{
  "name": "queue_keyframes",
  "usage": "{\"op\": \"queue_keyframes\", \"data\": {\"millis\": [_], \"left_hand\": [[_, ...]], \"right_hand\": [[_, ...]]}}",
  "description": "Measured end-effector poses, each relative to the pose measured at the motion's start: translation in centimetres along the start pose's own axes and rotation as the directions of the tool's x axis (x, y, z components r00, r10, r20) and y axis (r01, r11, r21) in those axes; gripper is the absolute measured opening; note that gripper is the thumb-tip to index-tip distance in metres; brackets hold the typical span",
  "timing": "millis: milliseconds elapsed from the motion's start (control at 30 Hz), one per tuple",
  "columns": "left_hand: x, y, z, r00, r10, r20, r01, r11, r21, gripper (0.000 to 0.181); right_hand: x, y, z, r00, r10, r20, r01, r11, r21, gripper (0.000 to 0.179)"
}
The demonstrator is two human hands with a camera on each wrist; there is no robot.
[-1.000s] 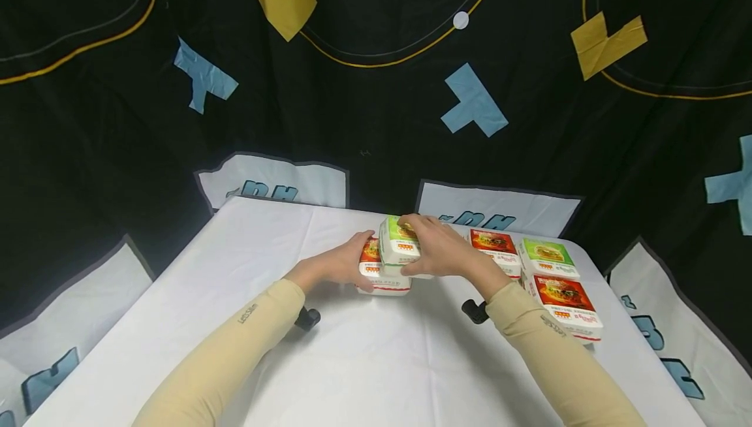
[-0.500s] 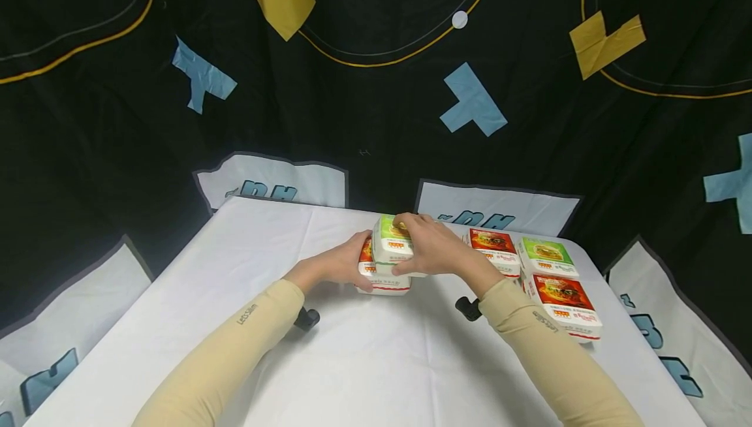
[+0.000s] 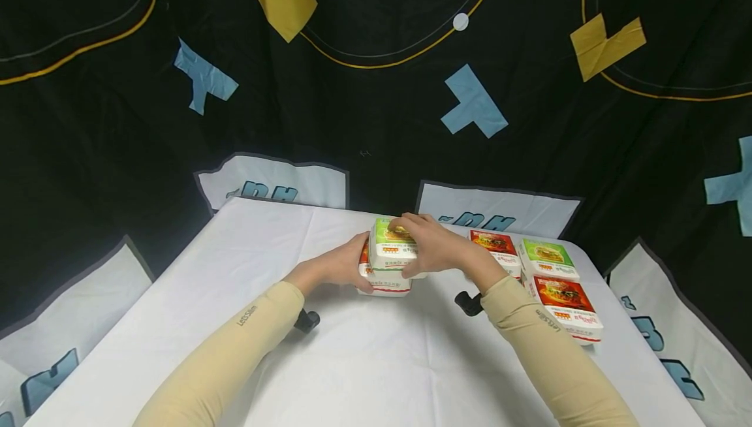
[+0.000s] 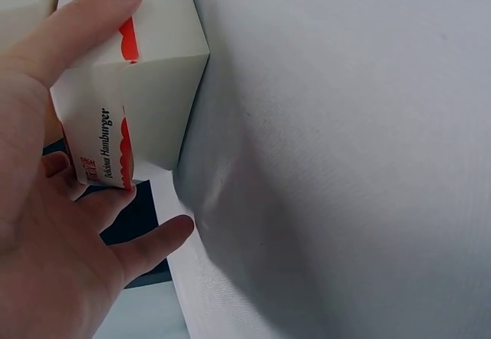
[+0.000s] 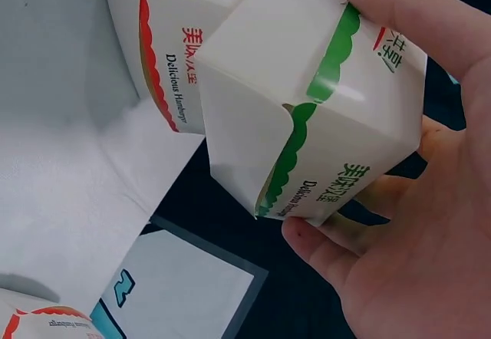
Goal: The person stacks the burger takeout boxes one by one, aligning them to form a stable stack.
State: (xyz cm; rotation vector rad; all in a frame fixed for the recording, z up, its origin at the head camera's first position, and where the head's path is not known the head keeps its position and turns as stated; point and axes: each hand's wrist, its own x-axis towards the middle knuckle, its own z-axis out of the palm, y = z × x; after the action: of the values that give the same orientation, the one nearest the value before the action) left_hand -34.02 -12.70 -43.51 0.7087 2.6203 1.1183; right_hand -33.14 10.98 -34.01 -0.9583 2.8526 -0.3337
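Observation:
A red-topped hamburger box (image 3: 388, 288) sits on the white table near its far edge. My left hand (image 3: 337, 264) holds it from the left, thumb on the front face and fingers around the back. Over it is a green-topped hamburger box (image 3: 392, 254), which my right hand (image 3: 439, 244) grips from the right, thumb in front and fingers toward the back. The right wrist view shows the green-striped carton (image 5: 261, 78) overlapping the red-striped one; whether they touch cannot be told. The left wrist view shows my thumb on the red-striped box (image 4: 165, 24).
On the right of the table (image 3: 364, 362) stand a red box (image 3: 496, 247), a green box (image 3: 549, 258) and a nearer red box (image 3: 565, 300). Behind hangs a black curtain (image 3: 364, 120) with taped shapes. Dark camera mounts show beneath both wrists.
My right hand has brought the green box a little to the left, more squarely over the red box. The left hand and red box have stayed in place.

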Motion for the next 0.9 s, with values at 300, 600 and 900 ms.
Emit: {"op": "queue_keyframes", "data": {"millis": [300, 600, 900], "left_hand": [[0.52, -0.3, 0.07, 0.995, 0.102, -0.004, -0.102, 0.994, -0.028, 0.1], [0.38, -0.71, 0.15, 0.991, 0.133, -0.033, -0.134, 0.99, -0.045, 0.107], [0.0, -0.57, 0.12, 0.994, 0.099, -0.041, -0.101, 0.993, -0.053, 0.119]], "right_hand": [[0.07, 0.07, 0.36, 0.999, -0.022, -0.026, 0.022, 1.0, 0.003, 0.083], [0.44, -0.13, 0.71, 0.998, -0.031, -0.049, 0.03, 0.999, -0.017, 0.082], [0.6, -0.45, 0.74, 0.998, -0.021, -0.061, 0.019, 0.999, -0.039, 0.082]]}}
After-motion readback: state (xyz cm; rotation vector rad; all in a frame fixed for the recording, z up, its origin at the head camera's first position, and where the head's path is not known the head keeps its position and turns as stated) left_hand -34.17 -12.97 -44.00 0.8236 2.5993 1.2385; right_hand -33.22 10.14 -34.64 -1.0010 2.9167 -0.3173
